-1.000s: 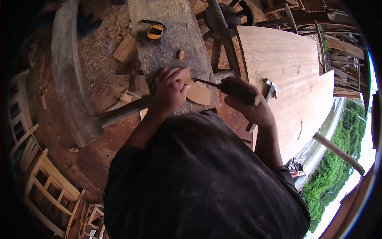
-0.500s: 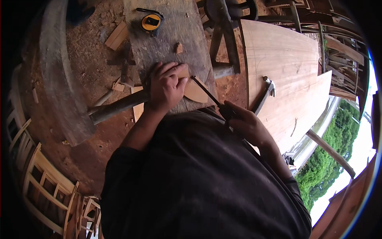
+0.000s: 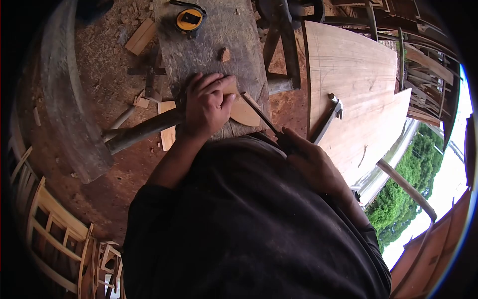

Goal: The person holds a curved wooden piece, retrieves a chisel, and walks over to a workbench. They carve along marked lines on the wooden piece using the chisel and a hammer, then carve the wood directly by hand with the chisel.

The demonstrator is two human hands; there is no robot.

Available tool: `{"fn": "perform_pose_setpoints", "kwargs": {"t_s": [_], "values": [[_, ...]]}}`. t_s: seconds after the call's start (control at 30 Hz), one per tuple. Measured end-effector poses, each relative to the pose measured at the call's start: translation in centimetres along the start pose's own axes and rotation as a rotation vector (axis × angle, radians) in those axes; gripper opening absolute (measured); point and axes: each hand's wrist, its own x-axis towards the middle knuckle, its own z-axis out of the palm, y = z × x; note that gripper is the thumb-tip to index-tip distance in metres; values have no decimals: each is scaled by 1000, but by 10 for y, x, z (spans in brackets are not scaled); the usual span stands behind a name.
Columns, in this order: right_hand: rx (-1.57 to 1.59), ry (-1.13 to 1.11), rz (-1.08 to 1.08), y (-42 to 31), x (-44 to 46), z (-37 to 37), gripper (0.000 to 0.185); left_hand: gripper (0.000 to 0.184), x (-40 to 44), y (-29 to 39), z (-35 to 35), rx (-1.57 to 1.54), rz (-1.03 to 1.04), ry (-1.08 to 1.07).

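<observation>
My left hand (image 3: pixel 208 105) presses a curved, light wooden piece (image 3: pixel 245 113) down on the worn bench plank (image 3: pixel 204 55), its fingers held together over the piece's upper left part. In my right hand (image 3: pixel 304 157), closed around the dark handle, is a long, thin metal tool (image 3: pixel 261 112). The tool slants up and left, its tip at the upper right edge of the wooden piece. Above my left hand, a small wood chunk (image 3: pixel 225 54) lies on the plank. A yellow and black tape measure (image 3: pixel 189 20) is near the plank's top.
On the right, a hammer (image 3: pixel 329 117) rests on a wide, pale board (image 3: pixel 353 74). Wooden frames (image 3: pixel 57 224) stand at the lower left. A thick curved timber (image 3: pixel 69 99) is at the left, with shavings and offcuts on the ground. A beam (image 3: pixel 144 130) juts left from the bench.
Since a second ago, my right hand has moved down and a little left, tilting the tool more steeply. My left hand stays on the piece. The view has shifted slightly.
</observation>
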Motion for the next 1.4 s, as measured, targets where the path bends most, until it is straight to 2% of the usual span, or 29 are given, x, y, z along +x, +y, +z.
{"fn": "perform_pose_setpoints", "kwargs": {"t_s": [0.53,0.63,0.7,0.83,0.9,0.93,1.0,1.1,1.2,1.4], "values": [[-45,7,21,-18,1,2,63,16,0,0,0,-17,-26,-7],[-6,16,121,-33,-2,-1,64,13,0,0,1,-20,-34,-13],[494,-41,236,-46,-5,-8,67,11,1,1,1,-23,-48,-12],[693,-5,409,-52,-1,-14,70,16,2,3,-1,-26,-56,-19],[473,-67,293,-36,5,-14,69,19,3,2,-2,-43,-61,-34],[477,-66,304,-40,7,-13,69,21,4,2,-2,-54,-62,-39],[208,-57,315,-52,12,-11,66,23,4,1,-3,-72,-68,-51],[87,-39,345,-62,16,-9,66,23,4,1,-4,-83,-84,-67],[-48,-90,451,-88,25,-13,64,13,6,-1,-6,-94,-100,-128],[-59,-133,471,-110,36,-13,63,15,7,-1,-6,-106,-125,-172]]}}
